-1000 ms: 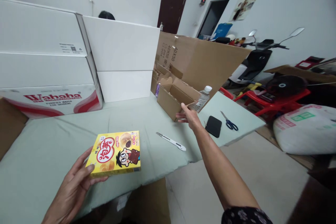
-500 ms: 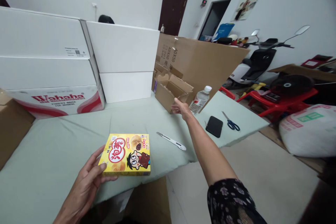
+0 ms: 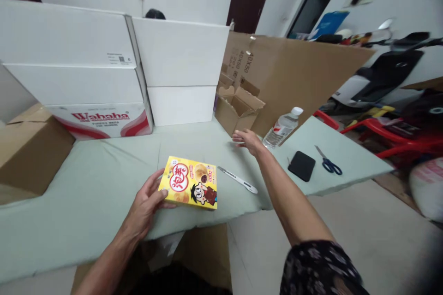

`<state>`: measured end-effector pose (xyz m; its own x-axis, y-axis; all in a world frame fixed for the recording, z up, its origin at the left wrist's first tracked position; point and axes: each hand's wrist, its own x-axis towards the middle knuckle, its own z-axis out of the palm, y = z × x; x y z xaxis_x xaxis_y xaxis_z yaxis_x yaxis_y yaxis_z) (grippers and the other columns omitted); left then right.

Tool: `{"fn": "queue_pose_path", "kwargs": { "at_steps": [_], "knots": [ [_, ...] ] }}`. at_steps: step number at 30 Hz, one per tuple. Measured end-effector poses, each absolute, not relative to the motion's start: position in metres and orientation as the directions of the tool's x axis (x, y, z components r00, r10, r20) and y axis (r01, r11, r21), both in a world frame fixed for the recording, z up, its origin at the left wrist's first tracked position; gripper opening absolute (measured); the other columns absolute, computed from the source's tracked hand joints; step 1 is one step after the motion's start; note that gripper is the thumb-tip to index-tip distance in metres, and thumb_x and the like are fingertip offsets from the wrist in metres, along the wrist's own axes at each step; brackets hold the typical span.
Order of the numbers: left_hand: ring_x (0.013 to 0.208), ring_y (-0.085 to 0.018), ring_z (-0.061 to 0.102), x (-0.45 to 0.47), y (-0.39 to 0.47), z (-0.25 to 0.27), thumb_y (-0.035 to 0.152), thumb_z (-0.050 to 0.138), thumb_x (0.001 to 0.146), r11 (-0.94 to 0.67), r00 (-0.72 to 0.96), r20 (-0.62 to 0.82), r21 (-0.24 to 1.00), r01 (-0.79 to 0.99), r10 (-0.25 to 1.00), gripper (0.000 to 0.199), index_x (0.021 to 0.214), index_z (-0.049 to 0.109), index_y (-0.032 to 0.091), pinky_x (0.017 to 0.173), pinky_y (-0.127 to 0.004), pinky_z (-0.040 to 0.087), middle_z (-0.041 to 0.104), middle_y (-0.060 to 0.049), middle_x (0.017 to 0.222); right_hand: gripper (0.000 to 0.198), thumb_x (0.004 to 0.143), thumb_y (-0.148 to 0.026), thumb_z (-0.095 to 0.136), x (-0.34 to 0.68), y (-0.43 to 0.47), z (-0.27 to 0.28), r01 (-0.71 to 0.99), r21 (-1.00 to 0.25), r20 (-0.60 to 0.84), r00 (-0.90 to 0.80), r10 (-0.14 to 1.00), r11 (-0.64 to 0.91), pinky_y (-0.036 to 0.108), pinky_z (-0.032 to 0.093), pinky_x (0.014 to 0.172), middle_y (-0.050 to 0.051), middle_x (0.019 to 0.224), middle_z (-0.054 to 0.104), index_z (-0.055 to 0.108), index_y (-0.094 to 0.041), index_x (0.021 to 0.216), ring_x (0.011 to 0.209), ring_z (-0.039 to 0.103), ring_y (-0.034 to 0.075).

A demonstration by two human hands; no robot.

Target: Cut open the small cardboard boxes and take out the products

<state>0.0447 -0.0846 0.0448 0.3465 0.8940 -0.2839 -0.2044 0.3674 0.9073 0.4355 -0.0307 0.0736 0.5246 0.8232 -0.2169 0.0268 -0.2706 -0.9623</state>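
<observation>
My left hand point(image 3: 147, 200) grips the left side of a yellow snack box point(image 3: 190, 183) with a cartoon figure on its front, its thumb on top, held over the table's near edge. My right hand point(image 3: 247, 140) reaches forward with fingers stretched out and nothing in them. Just behind it stands an open brown cardboard box point(image 3: 226, 117), flaps up; touching cannot be told. A clear water bottle point(image 3: 284, 128) with a white cap is right of that hand. Between the hands a white utility knife point(image 3: 238, 179) lies on the green cloth.
White cartons point(image 3: 183, 53) are stacked at the back, beside a tall cardboard sheet point(image 3: 297, 67). A brown carton point(image 3: 34, 156) sits at the left. Scissors point(image 3: 328, 161) and a black flat pad point(image 3: 302, 166) lie at the right. Beyond the table are a red stool point(image 3: 394, 136) and a scooter point(image 3: 377, 73).
The view has swung left, so the scene sits farther right. My right hand stays stretched out near the open cardboard box; my left hand still holds the snack box.
</observation>
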Motion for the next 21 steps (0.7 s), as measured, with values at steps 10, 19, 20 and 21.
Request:
{"fn": "queue_pose_path", "kwargs": {
  "at_steps": [10, 19, 20, 21],
  "knots": [
    [0.130, -0.038, 0.062, 0.109, -0.082, 0.067, 0.027, 0.081, 0.074, -0.026, 0.560, 0.028, 1.000, -0.011, 0.828, 0.077, 0.148, 0.059, 0.019, 0.102, -0.044, 0.056, 0.060, -0.016, 0.152, 0.073, 0.066, -0.039, 0.093, 0.371, -0.113, 0.086, 0.229, -0.954, -0.259, -0.293, 0.920, -0.196, 0.038, 0.062, 0.090, 0.011, 0.123, 0.077, 0.068, -0.016, 0.131, 0.106, 0.073, 0.027],
    [0.124, -0.036, 0.067, 0.104, -0.080, 0.060, 0.031, 0.088, 0.073, -0.082, 0.512, 0.088, 0.996, -0.034, 0.855, 0.067, 0.138, 0.070, 0.025, 0.104, -0.045, 0.055, 0.062, -0.014, 0.148, 0.065, 0.052, -0.048, 0.095, 0.480, -0.110, 0.050, 0.004, -0.999, 0.038, 0.389, 0.920, 0.040, 0.040, 0.057, 0.098, 0.012, 0.118, 0.079, 0.070, -0.021, 0.105, 0.117, 0.070, 0.029],
    [0.115, -0.035, 0.071, 0.098, -0.078, 0.054, 0.034, 0.088, 0.074, -0.058, 0.502, 0.044, 0.998, 0.012, 0.864, 0.060, 0.132, 0.074, 0.025, 0.098, -0.044, 0.058, 0.067, -0.014, 0.141, 0.064, 0.052, -0.047, 0.094, 0.493, -0.105, 0.048, 0.011, -0.999, 0.051, 0.424, 0.904, 0.051, 0.040, 0.058, 0.097, 0.012, 0.118, 0.079, 0.069, -0.022, 0.106, 0.118, 0.069, 0.029],
    [0.108, -0.034, 0.073, 0.092, -0.077, 0.047, 0.037, 0.087, 0.074, -0.045, 0.494, 0.011, 0.997, 0.056, 0.870, 0.054, 0.126, 0.078, 0.025, 0.093, -0.044, 0.060, 0.072, -0.014, 0.133, 0.063, 0.052, -0.044, 0.094, 0.505, -0.099, 0.047, 0.020, -0.998, 0.058, 0.455, 0.889, 0.055, 0.039, 0.058, 0.096, 0.012, 0.117, 0.079, 0.069, -0.022, 0.105, 0.118, 0.069, 0.029]
  ]
}}
